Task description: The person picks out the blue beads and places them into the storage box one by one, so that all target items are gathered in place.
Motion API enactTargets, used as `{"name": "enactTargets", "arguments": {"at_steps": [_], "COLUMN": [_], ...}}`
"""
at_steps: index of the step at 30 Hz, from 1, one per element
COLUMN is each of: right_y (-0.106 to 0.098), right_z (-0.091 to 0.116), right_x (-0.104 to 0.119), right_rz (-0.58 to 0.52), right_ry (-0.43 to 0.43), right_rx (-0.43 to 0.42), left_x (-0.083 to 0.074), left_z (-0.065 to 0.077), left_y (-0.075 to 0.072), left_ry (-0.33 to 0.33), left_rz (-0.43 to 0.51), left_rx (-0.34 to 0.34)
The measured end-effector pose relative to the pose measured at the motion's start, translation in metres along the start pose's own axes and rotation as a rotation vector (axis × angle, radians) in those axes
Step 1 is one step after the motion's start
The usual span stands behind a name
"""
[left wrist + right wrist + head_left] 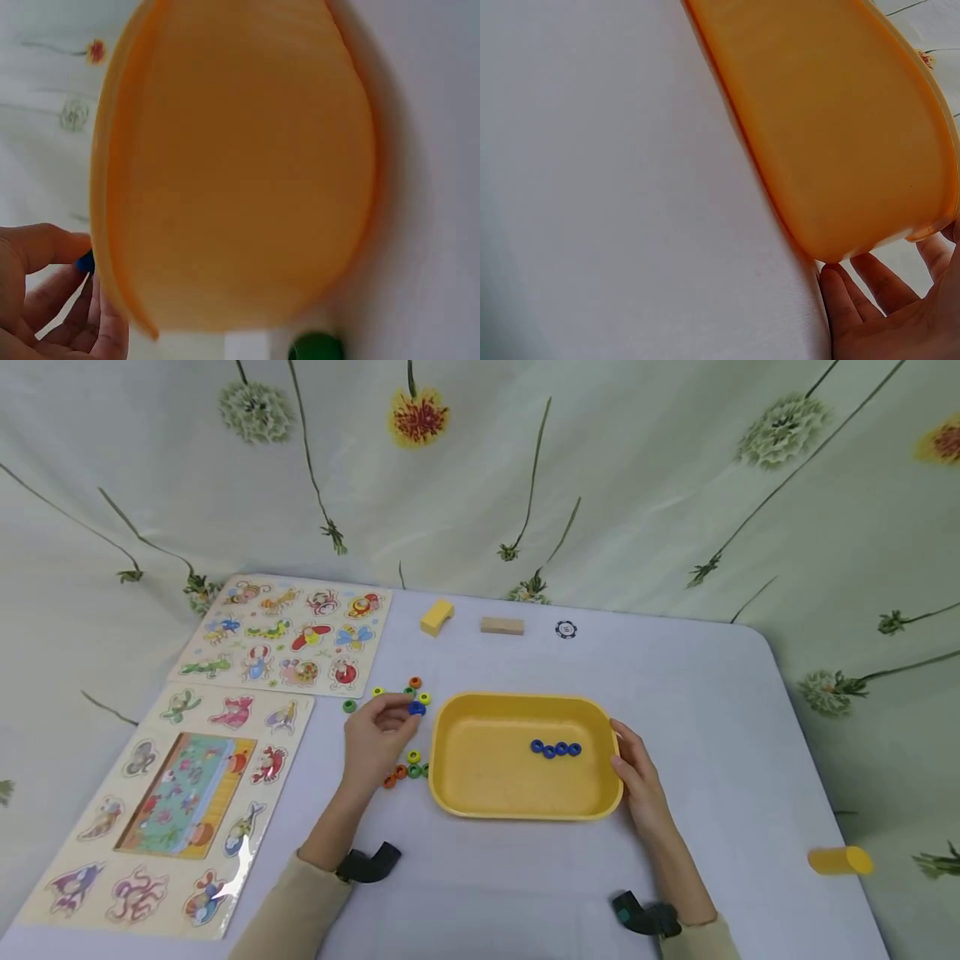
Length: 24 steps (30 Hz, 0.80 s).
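My left hand [372, 742] pinches a blue bead [417, 708] between thumb and fingertips, just left of the yellow tray [517, 697]. The same bead shows as a small blue patch [85, 262] beside the tray's rim in the left wrist view. Several blue ring beads [562, 749] lie in a short row inside the tray, right of its middle. At the tray's right end my right hand [645, 783] grips the rim, fingers against the outer wall. Loose green, orange and yellow beads [413, 757] lie around the left hand; the tray hides part of one.
Two sticker puzzle boards [300, 692] cover the left of the table. Along the back lie a yellow arched block [436, 617], a plain wooden block [502, 626] and a black-and-white round piece [566, 629]. A yellow cylinder [838, 861] is near the right edge.
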State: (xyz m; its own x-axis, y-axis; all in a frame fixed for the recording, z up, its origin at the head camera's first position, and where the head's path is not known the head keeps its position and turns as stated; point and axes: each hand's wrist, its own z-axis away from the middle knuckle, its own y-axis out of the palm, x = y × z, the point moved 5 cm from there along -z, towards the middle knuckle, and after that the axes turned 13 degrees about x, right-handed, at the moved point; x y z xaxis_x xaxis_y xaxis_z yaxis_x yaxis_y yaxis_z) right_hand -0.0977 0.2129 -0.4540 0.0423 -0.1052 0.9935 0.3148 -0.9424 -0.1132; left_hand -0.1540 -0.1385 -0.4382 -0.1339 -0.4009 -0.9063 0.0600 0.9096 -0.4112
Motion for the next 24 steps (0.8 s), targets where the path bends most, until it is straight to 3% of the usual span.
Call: {"name": "enactTargets", "arguments": {"at_steps": [2,4,6,9,12,15,19,24], "right_y": [0.001,0.001,0.001,0.001,0.0,-0.002,-0.004,-0.005], "right_z": [0.0,0.0,0.0,0.0,-0.002,-0.003,-0.002,-0.002], "right_x": [0.004,0.006,0.006,0.004,-0.002,-0.009,-0.016,-0.019], "right_rz": [0.006,0.011,0.018,0.016,-0.004,-0.023,-0.02,-0.003], "right_ry": [0.005,0.008,0.011,0.013,0.012,0.007,0.004,0.008], "right_rx": [-0.006,-0.008,-0.01,-0.011,-0.006,0.003,-0.002,-0.014], "left_x": [-0.036,-0.052,-0.059,-0.058,-0.053,-0.052,-0.05,-0.049], "left_z": [-0.005,-0.013,-0.021,-0.031,-0.038,-0.041,-0.045,-0.043], "left_y": [0.021,0.044,0.068,0.096,0.114,0.127,0.138,0.144], "left_ry": [0.039,0.058,0.026,-0.043,-0.05,0.002,0.065,0.075], "left_rz": [0.022,0.017,-0.025,-0.098,-0.2,-0.269,-0.308,-0.326], "left_rx": [0.177,0.324,0.452,0.567,0.65,0.7,0.729,0.767]}}
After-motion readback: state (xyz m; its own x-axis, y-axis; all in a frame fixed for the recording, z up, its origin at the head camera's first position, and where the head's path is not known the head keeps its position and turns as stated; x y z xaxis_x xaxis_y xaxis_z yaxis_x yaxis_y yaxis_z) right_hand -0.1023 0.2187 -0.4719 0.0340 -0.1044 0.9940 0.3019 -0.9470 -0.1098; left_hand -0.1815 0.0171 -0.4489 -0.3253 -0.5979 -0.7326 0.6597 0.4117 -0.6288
